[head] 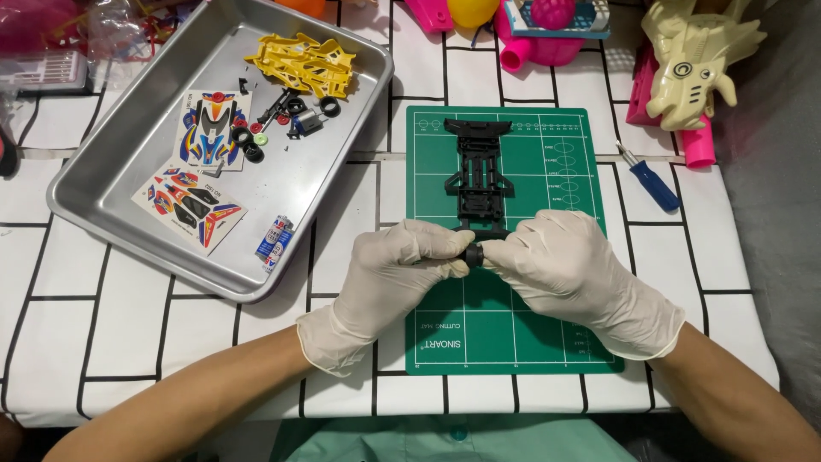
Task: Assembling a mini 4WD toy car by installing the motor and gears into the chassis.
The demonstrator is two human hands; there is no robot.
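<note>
Fingers (451, 254) of the gloved left hand (389, 278) and fingers (505, 255) of the gloved right hand (569, 269) are pressed together from both sides on a small black wheel (473, 254), pinching it at the near end of the black chassis (477, 171). The chassis lies flat on the green mat (513, 334) at the middle of the table (128, 325), its near end under the fingertips. Left of the mat a metal tray (111, 184) holds a yellow body (304, 64), two sticker sheets (192, 201), loose tyres (252, 141) and a small tube (274, 239); a blue screwdriver (652, 180) lies just right of the mat.
</note>
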